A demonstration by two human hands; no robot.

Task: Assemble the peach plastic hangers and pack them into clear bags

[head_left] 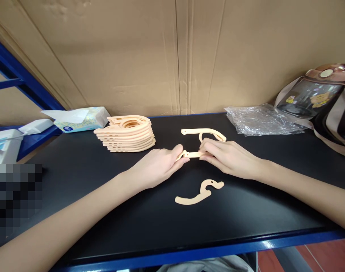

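Note:
My left hand (162, 164) pinches one end of a beige plastic hanger piece (193, 155) between thumb and fingers. The other end sits in my right hand (230, 155), also closed in a pinch. A small joint shows beside my left fingertips; most of the piece is covered by my fingers. Just behind my right hand lies another beige hanger piece (196, 131), a long arm with a curved loop. Closer to the front, a flat hanger piece with a hook-shaped end (191, 199) rests on the black table.
A neat stack of beige hanger pieces (127, 136) stands left of my hands. Behind it is a tissue pack (81, 120). Crumpled clear plastic bags (263, 120) and a strapped water bottle (314, 94) are at the right. Cardboard (127, 56) walls the back of the black table (149, 230).

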